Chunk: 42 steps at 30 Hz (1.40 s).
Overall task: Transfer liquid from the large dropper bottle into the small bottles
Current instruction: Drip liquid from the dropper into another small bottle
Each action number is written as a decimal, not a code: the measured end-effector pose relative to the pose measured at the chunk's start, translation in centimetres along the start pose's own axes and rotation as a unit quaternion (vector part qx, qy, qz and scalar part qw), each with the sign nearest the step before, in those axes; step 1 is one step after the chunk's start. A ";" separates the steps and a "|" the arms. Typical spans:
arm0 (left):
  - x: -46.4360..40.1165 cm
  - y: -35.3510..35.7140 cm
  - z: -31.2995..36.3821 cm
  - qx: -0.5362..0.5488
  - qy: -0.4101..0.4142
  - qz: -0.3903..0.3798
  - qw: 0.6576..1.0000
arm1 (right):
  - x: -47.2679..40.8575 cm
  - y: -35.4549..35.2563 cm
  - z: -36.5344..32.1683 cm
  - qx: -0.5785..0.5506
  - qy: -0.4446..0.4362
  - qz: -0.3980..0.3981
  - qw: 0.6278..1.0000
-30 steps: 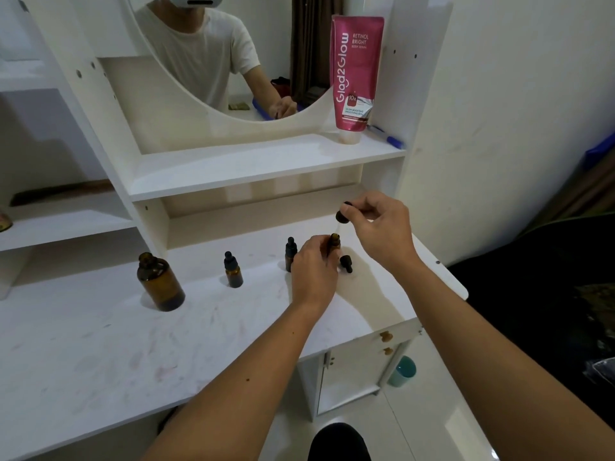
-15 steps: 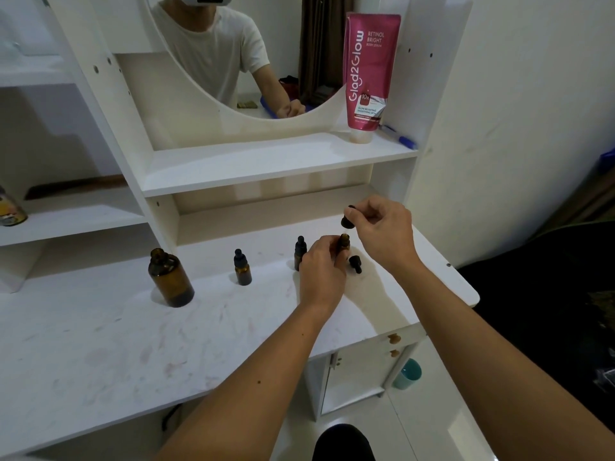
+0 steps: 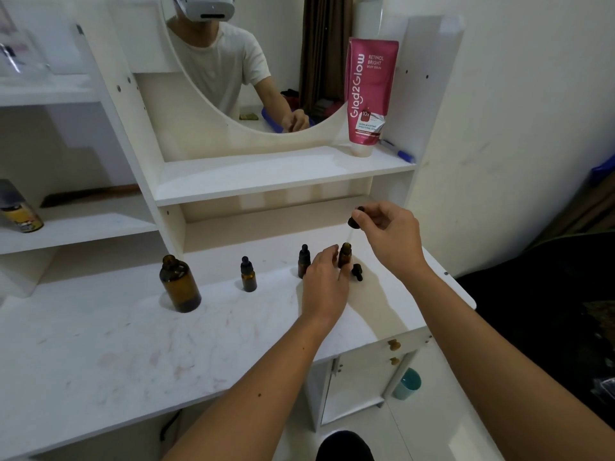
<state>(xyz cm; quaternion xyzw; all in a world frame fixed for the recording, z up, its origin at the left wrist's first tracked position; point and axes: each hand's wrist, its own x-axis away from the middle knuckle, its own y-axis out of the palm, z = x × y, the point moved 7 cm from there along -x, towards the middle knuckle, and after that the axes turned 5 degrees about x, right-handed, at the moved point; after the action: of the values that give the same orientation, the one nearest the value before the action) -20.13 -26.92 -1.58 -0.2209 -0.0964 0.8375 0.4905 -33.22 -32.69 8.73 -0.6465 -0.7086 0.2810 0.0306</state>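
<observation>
White marbled tabletop fills my view. I see the right hand pinching the dropper shut between fingertips, its glass tip just above the open small bottle. The left hand curls against that bottle, fingers touching it. The large dropper bottle stands uncapped, well apart to the left.

Soft, even indoor light, faint shadows on the white marbled tabletop, wide-angle bending at edges, slight softness
</observation>
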 end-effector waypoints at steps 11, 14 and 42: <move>5.0 -6.1 -1.1 0.054 -0.027 -0.018 0.998 | 1.4 -1.2 -5.2 0.017 -0.060 0.045 0.997; 6.2 -9.1 -1.8 0.071 -0.036 -0.009 0.997 | 2.5 -0.3 -7.3 0.002 -0.082 0.039 0.996; 6.8 -27.7 -9.0 0.053 -0.119 0.110 0.985 | 8.0 17.6 -19.8 -0.110 -0.159 -0.084 0.978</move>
<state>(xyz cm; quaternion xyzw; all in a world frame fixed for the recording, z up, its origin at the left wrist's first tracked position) 2.73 -7.73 -0.93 -0.1030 -0.0847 0.9104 0.3917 -10.61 -17.96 15.08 -0.5311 -0.7827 0.2972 -0.1304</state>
